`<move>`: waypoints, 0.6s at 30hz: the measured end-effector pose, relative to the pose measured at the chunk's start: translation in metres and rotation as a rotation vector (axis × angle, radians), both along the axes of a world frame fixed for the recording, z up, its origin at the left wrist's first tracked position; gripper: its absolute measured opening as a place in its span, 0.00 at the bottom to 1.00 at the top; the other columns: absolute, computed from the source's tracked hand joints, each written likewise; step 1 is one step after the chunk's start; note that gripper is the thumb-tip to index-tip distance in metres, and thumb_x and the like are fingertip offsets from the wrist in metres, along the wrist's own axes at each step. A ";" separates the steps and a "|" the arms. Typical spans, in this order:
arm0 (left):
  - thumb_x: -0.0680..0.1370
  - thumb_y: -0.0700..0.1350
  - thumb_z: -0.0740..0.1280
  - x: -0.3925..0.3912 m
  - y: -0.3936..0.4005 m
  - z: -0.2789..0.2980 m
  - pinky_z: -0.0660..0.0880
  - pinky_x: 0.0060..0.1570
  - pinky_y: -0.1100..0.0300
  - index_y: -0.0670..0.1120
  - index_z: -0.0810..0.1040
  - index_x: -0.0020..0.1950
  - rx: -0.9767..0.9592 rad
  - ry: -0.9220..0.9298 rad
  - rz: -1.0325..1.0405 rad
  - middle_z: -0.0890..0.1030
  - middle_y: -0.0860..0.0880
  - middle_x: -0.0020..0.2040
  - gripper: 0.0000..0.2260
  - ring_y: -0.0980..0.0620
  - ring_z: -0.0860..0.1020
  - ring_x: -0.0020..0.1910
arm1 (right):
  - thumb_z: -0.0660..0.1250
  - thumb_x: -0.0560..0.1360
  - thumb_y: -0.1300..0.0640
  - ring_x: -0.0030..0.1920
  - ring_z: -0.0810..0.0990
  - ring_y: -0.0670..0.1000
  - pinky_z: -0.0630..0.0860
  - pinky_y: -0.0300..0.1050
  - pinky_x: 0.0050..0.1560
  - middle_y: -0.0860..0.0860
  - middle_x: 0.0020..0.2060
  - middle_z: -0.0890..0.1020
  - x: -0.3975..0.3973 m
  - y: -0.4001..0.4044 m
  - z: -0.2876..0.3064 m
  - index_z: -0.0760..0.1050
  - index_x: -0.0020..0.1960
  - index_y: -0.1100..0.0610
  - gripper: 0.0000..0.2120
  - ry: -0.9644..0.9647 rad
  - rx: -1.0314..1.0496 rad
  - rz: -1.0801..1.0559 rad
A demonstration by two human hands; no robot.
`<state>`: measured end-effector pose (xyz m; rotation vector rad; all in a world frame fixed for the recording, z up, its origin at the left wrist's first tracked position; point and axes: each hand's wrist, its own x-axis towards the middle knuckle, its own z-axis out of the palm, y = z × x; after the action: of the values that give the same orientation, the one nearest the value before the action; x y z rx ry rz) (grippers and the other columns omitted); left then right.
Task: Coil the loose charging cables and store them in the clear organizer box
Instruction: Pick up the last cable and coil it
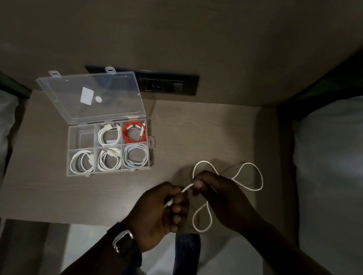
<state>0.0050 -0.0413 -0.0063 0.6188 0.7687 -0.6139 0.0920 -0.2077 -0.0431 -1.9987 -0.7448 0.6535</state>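
A loose white charging cable (pixel 260 176) lies in open loops on the small wooden table (pixel 199 135), right of centre. My left hand (pixel 160 212) pinches its plug end. My right hand (pixel 221 197) grips the cable a little further along, above the table's near edge. The clear organizer box (pixel 73 135) stands open at the left, its lid (pixel 89 96) tipped back. Several of its compartments hold coiled white cables (pixel 81 161), one holds a coiled orange cable (pixel 133 133), and the far-left compartment looks empty.
A black socket panel (pixel 166 84) is set in the wall behind the table. White pillows (pixel 341 170) flank the table on both sides. A watch (pixel 123 242) is on my left wrist. The floor shows below the table's near edge.
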 end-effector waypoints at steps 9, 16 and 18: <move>0.79 0.41 0.58 0.046 0.032 0.033 0.80 0.49 0.59 0.42 0.77 0.45 -0.053 -0.383 0.629 0.79 0.46 0.44 0.09 0.49 0.80 0.46 | 0.60 0.82 0.47 0.28 0.72 0.41 0.69 0.37 0.31 0.48 0.30 0.73 -0.008 -0.010 0.034 0.76 0.45 0.53 0.13 0.433 -0.006 0.034; 0.79 0.30 0.60 0.033 0.008 0.021 0.75 0.42 0.57 0.35 0.78 0.44 0.974 -0.624 -0.169 0.81 0.49 0.37 0.08 0.51 0.78 0.37 | 0.57 0.80 0.43 0.41 0.77 0.37 0.70 0.30 0.39 0.35 0.37 0.76 0.025 -0.003 0.095 0.73 0.49 0.41 0.07 -0.245 -0.124 0.236; 0.76 0.39 0.61 0.026 -0.001 0.028 0.67 0.29 0.61 0.37 0.79 0.42 0.699 -0.488 -0.092 0.76 0.52 0.29 0.09 0.54 0.71 0.27 | 0.64 0.77 0.43 0.39 0.80 0.41 0.75 0.38 0.38 0.41 0.38 0.81 0.051 0.004 0.106 0.80 0.46 0.46 0.10 -0.354 -0.044 0.095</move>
<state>0.0310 -0.0418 0.0219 1.3939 0.4780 -0.2394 0.1433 -0.2037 0.0627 -2.1574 -1.0476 0.3741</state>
